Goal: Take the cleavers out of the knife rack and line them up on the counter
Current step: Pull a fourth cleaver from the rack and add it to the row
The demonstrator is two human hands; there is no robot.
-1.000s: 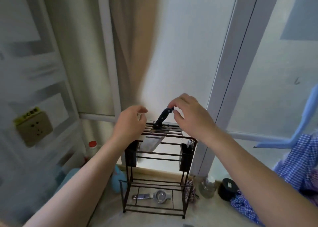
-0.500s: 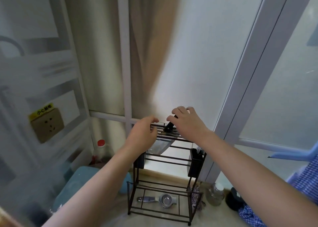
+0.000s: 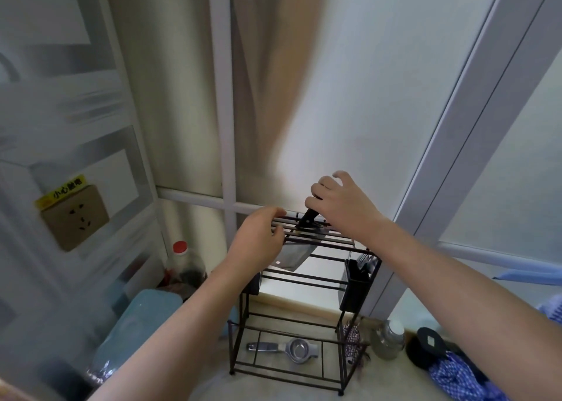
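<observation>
seemingly mid-extraction, the right hand (image 3: 343, 206) pinches the black handle of the steel cleaver (image 3: 296, 251) slotted in the black wire knife rack (image 3: 304, 282), left hand (image 3: 258, 241) curled on the top bars, so next calls for a straight upward pull

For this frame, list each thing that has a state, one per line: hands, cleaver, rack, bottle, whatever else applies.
Right hand: closed on the cleaver's black handle.
Left hand: gripping the rack's top bars.
Cleaver: blade still in the rack's slots, tilted, handle up.
Knife rack: upright on the counter.
Red-capped bottle: upright, capped.
Metal squeezer: lying flat on the bottom shelf.
Glass jar: upright, lidded.
</observation>
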